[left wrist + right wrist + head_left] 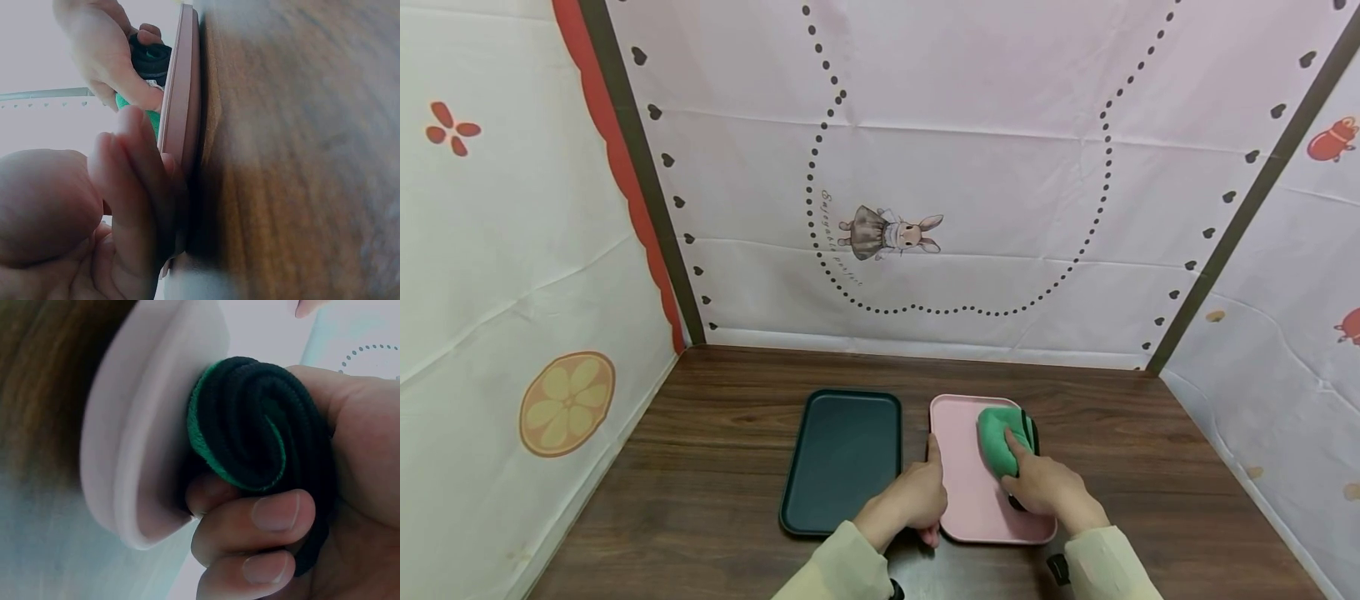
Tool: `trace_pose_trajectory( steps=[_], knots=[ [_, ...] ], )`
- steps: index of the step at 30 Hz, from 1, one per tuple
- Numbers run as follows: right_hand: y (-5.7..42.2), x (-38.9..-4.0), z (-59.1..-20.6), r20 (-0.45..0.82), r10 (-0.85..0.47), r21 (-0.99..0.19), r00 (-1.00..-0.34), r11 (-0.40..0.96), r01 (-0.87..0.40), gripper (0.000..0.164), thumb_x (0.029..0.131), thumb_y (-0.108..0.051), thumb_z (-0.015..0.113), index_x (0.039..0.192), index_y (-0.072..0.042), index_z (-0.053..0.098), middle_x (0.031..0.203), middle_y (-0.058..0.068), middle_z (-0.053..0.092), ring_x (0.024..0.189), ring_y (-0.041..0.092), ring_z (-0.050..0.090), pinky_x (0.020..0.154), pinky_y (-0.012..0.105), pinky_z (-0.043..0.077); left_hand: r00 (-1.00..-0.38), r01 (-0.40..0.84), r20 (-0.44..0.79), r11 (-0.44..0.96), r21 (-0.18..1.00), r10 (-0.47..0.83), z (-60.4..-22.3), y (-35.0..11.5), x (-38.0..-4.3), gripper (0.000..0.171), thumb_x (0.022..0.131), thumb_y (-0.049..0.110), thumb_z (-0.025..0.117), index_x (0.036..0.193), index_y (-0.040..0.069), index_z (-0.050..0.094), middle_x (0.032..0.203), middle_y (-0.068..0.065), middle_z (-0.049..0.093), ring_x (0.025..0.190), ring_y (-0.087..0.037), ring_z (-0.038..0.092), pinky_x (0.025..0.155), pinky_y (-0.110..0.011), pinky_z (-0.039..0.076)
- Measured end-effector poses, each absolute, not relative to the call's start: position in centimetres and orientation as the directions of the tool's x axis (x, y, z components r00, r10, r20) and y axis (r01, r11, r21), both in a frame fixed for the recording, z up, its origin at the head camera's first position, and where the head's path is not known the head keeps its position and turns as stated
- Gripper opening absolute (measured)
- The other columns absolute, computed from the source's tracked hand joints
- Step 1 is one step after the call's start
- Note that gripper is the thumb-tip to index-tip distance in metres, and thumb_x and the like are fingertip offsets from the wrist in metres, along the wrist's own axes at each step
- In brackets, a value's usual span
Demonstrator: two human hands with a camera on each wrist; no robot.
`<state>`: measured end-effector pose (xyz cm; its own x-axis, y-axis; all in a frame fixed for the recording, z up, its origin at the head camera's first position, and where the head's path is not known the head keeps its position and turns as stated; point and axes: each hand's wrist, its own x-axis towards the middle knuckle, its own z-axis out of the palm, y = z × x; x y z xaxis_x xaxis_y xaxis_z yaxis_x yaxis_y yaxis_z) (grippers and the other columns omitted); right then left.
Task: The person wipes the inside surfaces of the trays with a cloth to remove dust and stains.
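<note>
A rolled-up green and black cloth item (996,442) lies on the pink tray (958,500). My right hand (1047,486) grips its near end, index finger stretched over the green top. In the right wrist view the dark fabric roll (250,425) shows its spiral folds and a green lining, with curled fingertips (275,512) beneath it. My left hand (917,496) is at the pink tray's left edge, index finger pointing forward along the rim. Up close in the left wrist view, the left fingers (134,181) overlap the tray's side wall (181,94) and hold nothing visible.
A dark green tray (846,462) lies left of the pink one, partly behind my left forearm. Both trays are on a brown wood-grain table (722,467). Printed fabric walls (970,192) stand at the back and on both sides.
</note>
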<state>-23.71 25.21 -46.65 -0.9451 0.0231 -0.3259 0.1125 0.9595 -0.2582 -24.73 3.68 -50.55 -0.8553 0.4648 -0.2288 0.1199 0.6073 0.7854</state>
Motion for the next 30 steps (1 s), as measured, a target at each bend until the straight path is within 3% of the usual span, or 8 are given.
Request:
trace_pose_trajectory(
  steps=[9, 18, 25, 30],
  knots=[
    [25.4, -22.9, -46.6, -0.334, 0.028, -0.266, -0.942, 0.956, 0.123, 0.082, 0.097, -0.033, 0.063, 0.167, -0.017, 0.022, 0.131, 0.032, 0.066, 0.108, 0.04, 0.069, 0.083, 0.063, 0.053, -0.854, 0.114, -0.232, 0.601, 0.791, 0.466, -50.6, 3.8, -24.7, 0.082, 0.1, -0.001, 0.044, 0.165, -0.001, -0.006, 0.046, -0.008, 0.062, 0.032, -0.016, 0.058, 0.038, -0.032, 0.051],
    [25.4, -22.4, -46.8, -0.332, 0.019, -0.285, -0.943, 0.951, 0.12, 0.082, 0.097, -0.032, 0.064, 0.167, -0.018, 0.023, 0.116, 0.024, 0.072, 0.085, 0.028, 0.065, 0.072, 0.053, 0.052, -0.853, 0.105, -0.244, 0.609, 0.786, 0.462, -50.6, 3.7, -24.7, 0.082, 0.1, -0.001, 0.045, 0.165, -0.001, -0.005, 0.046, -0.009, 0.062, 0.032, -0.016, 0.058, 0.038, -0.033, 0.052],
    [25.3, -21.8, -46.9, -0.315, 0.021, -0.277, -0.949, 0.954, 0.113, 0.083, 0.095, -0.033, 0.065, 0.166, -0.019, 0.025, 0.123, 0.027, 0.07, 0.09, 0.031, 0.068, 0.073, 0.056, 0.053, -0.855, 0.096, -0.245, 0.604, 0.791, 0.457, -50.7, 3.7, -24.7, 0.081, 0.099, -0.003, 0.043, 0.165, -0.002, -0.005, 0.046, -0.009, 0.062, 0.032, -0.016, 0.058, 0.038, -0.033, 0.052],
    [25.4, -21.2, -47.0, -0.306, 0.015, -0.284, -0.952, 0.953, 0.107, 0.083, 0.095, -0.033, 0.066, 0.166, -0.02, 0.025, 0.119, 0.025, 0.072, 0.082, 0.028, 0.064, 0.07, 0.055, 0.052, -0.857, 0.085, -0.249, 0.6, 0.796, 0.452, -50.6, 3.8, -24.7, 0.083, 0.098, -0.005, 0.043, 0.165, -0.001, -0.006, 0.047, -0.008, 0.063, 0.032, -0.016, 0.057, 0.037, -0.032, 0.051]
  ],
)
